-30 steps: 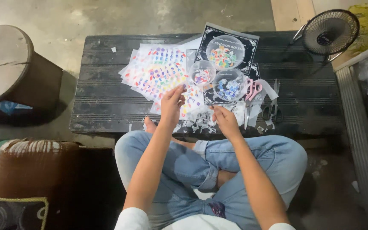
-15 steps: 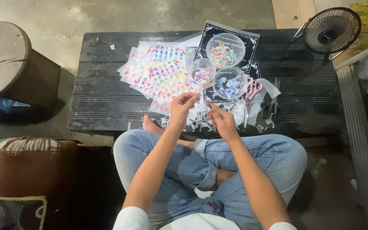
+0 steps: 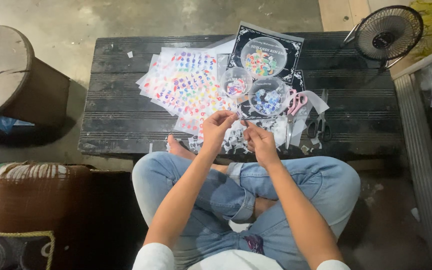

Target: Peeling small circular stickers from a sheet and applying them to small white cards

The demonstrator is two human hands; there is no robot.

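Nearest the camera, a person sits cross-legged in blue jeans point(image 3: 296, 185) on the floor, both forearms reaching forward over the knees. To the near left stands a brown woven basket point(image 3: 31, 200).

Just past the knees, at the near edge of the low dark slatted table point(image 3: 116, 120), the two hands meet. The left hand point(image 3: 217, 126) has its fingers pressed together at the tips, pinching something too small to tell. The right hand point(image 3: 260, 140) is close beside it, its fingers curled in and pinching a thin, small item that also cannot be made out. Both hands hover over black-and-white printed cut-outs point(image 3: 236, 137) lying on the table edge.

Right of the hands lie pink-handled scissors point(image 3: 293, 112) and, further right, black-handled scissors point(image 3: 320, 125). Left of and beyond the hands, sheets of colourful letter stickers point(image 3: 186, 85) spread in a fan. Beyond the hands sit three clear round containers point(image 3: 263, 57) of coloured bits, resting on a black printed sheet point(image 3: 288, 42).

At the far right stands a small black fan point(image 3: 387, 32). At the far left is a round wooden stool point(image 3: 6, 75).
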